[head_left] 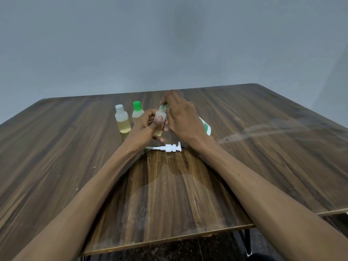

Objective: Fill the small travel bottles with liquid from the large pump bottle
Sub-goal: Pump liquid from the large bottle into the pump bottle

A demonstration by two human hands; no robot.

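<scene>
Two hands meet over the middle of the wooden table (263, 138), and we begin at their fingertips. Our left hand (146, 122) has its fingers and thumb curled round an uncapped travel bottle (160, 117), the thumb pressed flat against the front of it. That bottle is held upright just above the tabletop; its threaded neck is bare and open, its upper part looks clear, and a band of pale yellow liquid shows low down, near the base. Our right hand (181, 117) hovers just beside and above the open neck, its fingertips pinching a green cap (164, 104), of which only a sliver shows beyond the fingers.

Moving outward, two more small bottles stand upright on the table to the left of the hands, close together. The white-capped bottle (122, 119) is roughly half full of the same yellowish liquid. The green-capped bottle (137, 112) stands just beside it, partly hidden behind our left hand, so we cannot judge its level well, though yellow shows in its lower part.

Behind our right wrist lies what seems to be the large bottle (206, 126), white with a green patch; most of it is hidden, so its contents cannot be told. Nearer to us, the white pump head (170, 148) lies on its side on the table, its thin dip tube pointing left.
</scene>
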